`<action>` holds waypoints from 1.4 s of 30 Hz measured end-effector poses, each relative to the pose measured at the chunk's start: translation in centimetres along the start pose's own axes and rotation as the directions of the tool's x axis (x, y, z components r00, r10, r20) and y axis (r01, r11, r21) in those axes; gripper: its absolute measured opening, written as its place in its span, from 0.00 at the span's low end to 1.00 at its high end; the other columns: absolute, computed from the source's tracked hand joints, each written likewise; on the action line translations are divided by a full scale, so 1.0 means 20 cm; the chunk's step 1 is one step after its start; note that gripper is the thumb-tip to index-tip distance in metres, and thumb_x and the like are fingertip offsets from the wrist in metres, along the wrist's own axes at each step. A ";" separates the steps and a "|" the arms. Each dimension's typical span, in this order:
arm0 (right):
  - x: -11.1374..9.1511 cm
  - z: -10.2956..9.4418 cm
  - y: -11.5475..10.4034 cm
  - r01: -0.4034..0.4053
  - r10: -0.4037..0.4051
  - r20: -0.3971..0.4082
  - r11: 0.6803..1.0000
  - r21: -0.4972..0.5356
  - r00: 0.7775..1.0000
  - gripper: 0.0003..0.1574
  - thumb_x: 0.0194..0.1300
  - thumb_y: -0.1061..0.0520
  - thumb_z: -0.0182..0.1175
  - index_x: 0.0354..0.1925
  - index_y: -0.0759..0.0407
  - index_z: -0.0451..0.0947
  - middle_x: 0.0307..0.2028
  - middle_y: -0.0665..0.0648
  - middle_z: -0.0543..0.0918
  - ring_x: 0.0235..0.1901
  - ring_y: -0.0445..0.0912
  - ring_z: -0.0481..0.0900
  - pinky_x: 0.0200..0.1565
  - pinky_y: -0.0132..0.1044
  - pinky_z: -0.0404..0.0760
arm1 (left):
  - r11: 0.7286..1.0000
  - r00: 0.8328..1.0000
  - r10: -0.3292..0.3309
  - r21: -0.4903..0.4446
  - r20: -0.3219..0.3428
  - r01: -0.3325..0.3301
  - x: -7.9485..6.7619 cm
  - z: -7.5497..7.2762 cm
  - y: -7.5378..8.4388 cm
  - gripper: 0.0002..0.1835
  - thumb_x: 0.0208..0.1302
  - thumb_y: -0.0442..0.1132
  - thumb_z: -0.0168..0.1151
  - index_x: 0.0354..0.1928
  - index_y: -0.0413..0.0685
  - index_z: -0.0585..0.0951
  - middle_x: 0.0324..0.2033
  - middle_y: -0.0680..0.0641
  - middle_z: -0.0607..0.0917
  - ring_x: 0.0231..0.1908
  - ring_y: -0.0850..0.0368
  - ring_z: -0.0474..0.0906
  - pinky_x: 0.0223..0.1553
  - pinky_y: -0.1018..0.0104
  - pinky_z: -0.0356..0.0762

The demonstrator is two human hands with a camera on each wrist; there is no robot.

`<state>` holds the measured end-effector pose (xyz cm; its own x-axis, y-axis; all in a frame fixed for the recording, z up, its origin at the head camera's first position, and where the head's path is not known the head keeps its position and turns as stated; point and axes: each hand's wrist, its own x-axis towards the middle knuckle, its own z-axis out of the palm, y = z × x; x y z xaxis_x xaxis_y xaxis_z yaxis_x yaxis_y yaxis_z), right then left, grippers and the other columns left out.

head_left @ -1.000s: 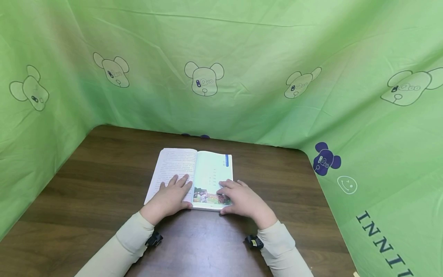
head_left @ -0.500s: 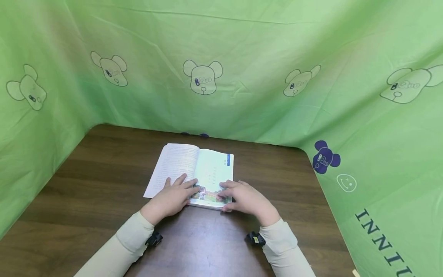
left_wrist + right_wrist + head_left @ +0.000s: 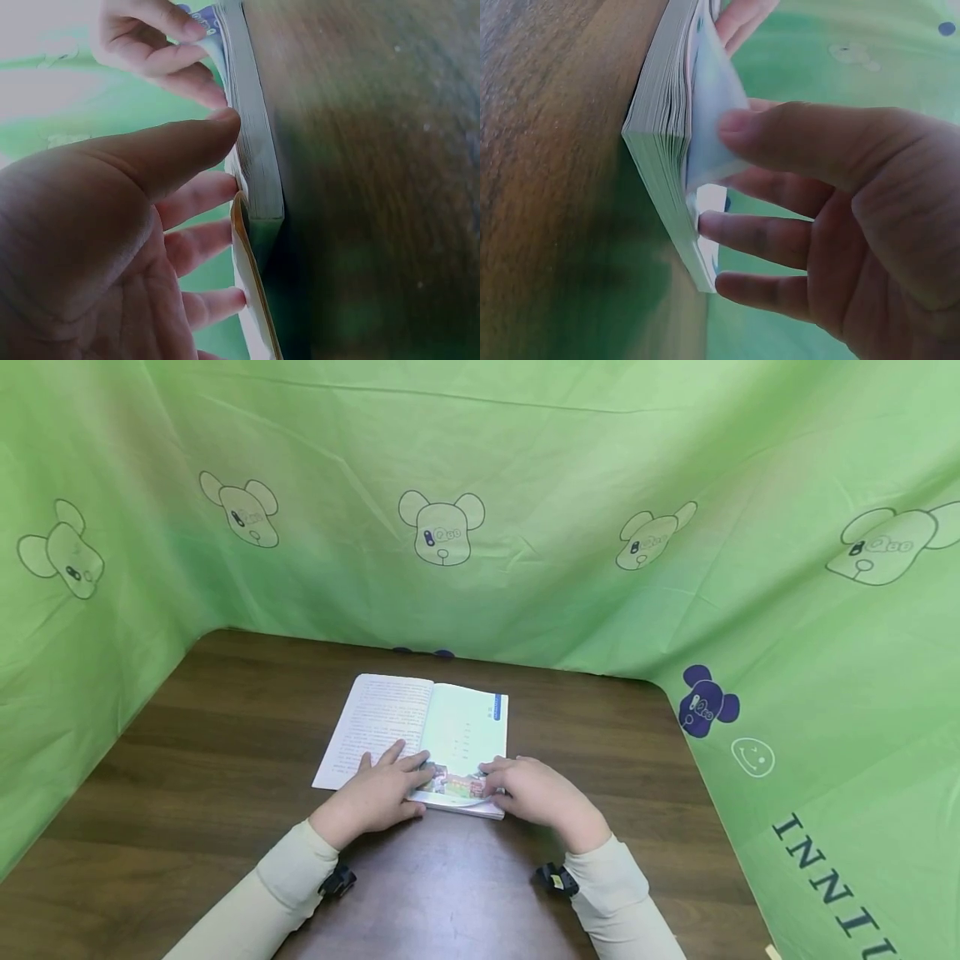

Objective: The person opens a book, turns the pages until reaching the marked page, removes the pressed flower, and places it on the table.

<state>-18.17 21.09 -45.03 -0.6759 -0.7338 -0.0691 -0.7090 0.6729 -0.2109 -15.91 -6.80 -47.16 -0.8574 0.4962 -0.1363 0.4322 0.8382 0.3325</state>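
Note:
An open book (image 3: 382, 710) lies on the wooden table, its left page full of text and its right page (image 3: 453, 727) printed with a picture along the bottom. My left hand (image 3: 373, 795) rests with spread fingers across the lower middle of the book, by the spine. At the lower right corner, my right hand (image 3: 538, 793) pinches a page. The right wrist view shows that lifted page (image 3: 714, 112) bent up between thumb and fingers, off the thick stack of pages (image 3: 656, 97). The other right fingertips touch the book's side. In the left wrist view the left thumb lies at the bottom edge.
The dark brown table (image 3: 225, 727) spreads around the book on every side. A green cloth (image 3: 525, 460) with bear drawings hangs along the back and both sides. Black wrist cameras (image 3: 337, 881) sit under both sleeves.
The left hand has shifted right over the spine, and the book has turned and moved slightly. My right hand has gone from lying on the page corner to pinching and lifting it.

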 end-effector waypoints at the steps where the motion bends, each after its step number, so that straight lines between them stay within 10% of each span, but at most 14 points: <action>1: 0.00 0.00 0.00 0.004 -0.004 -0.021 1.000 -0.008 1.000 0.07 0.69 0.59 0.65 0.42 0.51 0.89 0.56 0.56 0.87 0.58 0.52 0.84 0.61 0.57 0.77 | 1.000 1.000 0.003 -0.006 -0.004 -0.003 0.00 0.00 0.00 0.30 0.69 0.55 0.66 0.71 0.60 0.76 0.76 0.51 0.67 0.79 0.37 0.51 0.65 0.20 0.55; 7: 0.00 0.01 0.01 -0.041 0.033 -0.163 0.998 -0.047 0.986 0.07 0.71 0.58 0.63 0.43 0.48 0.85 0.36 0.44 0.88 0.33 0.40 0.84 0.40 0.41 0.84 | 1.000 0.997 0.013 -0.021 -0.072 -0.015 0.01 0.02 0.02 0.29 0.67 0.56 0.68 0.67 0.56 0.80 0.73 0.48 0.71 0.77 0.34 0.55 0.62 0.19 0.58; 15: 0.02 0.00 0.00 -0.070 0.022 -0.336 0.989 -0.133 0.942 0.03 0.72 0.51 0.64 0.41 0.45 0.84 0.29 0.40 0.86 0.25 0.39 0.82 0.33 0.41 0.82 | 0.999 0.988 -0.012 -0.033 -0.152 0.007 0.02 0.05 0.02 0.26 0.65 0.57 0.70 0.63 0.59 0.83 0.70 0.49 0.76 0.75 0.34 0.60 0.60 0.18 0.60; 24: 0.02 -0.02 0.00 -0.134 0.038 -0.520 0.980 -0.149 0.853 0.15 0.67 0.53 0.69 0.52 0.50 0.82 0.40 0.48 0.90 0.30 0.44 0.86 0.33 0.43 0.84 | 0.999 0.973 -0.033 -0.034 -0.228 0.026 0.04 0.06 0.01 0.20 0.70 0.52 0.66 0.60 0.59 0.84 0.65 0.51 0.81 0.72 0.38 0.67 0.58 0.20 0.65; 31: 0.02 -0.02 0.01 -0.278 0.210 -0.565 0.960 -0.034 0.798 0.28 0.67 0.53 0.68 0.63 0.55 0.76 0.47 0.57 0.88 0.36 0.53 0.87 0.33 0.51 0.83 | 0.998 0.941 -0.052 -0.051 -0.335 0.037 0.04 0.03 -0.01 0.36 0.67 0.53 0.69 0.72 0.46 0.72 0.60 0.41 0.84 0.60 0.41 0.80 0.51 0.38 0.80; 42: 0.04 0.00 -0.02 -0.317 0.297 -0.456 0.948 0.034 0.839 0.25 0.67 0.52 0.67 0.60 0.57 0.77 0.50 0.58 0.88 0.45 0.54 0.88 0.44 0.52 0.85 | 0.996 0.874 -0.080 -0.061 -0.479 0.058 0.05 -0.04 -0.06 0.67 0.55 0.54 0.79 0.82 0.43 0.41 0.77 0.36 0.61 0.72 0.36 0.65 0.63 0.39 0.74</action>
<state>-18.50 20.29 -44.94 -0.8694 -0.3728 0.3242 -0.4506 0.8674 -0.2110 -17.43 -7.50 -46.91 -0.9179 0.2581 0.3014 0.3640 0.8500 0.3808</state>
